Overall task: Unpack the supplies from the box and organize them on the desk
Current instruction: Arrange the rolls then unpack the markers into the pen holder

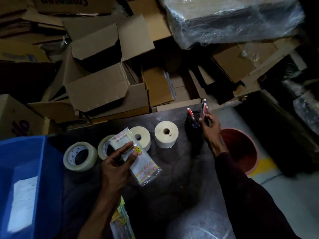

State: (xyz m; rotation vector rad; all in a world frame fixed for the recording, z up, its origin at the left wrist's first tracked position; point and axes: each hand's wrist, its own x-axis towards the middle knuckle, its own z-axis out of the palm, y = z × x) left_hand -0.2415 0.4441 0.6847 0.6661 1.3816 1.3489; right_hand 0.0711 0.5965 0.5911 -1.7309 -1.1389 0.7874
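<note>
Left hand [117,163] grips a flowered packet [146,169]; right hand [209,125] pinches pens [203,107] at the black holder [189,125].

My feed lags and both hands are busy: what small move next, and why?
Probably drop the pens in the right hand into the black holder: their lower ends are already at its mouth. The packet in the left hand can wait.
</note>
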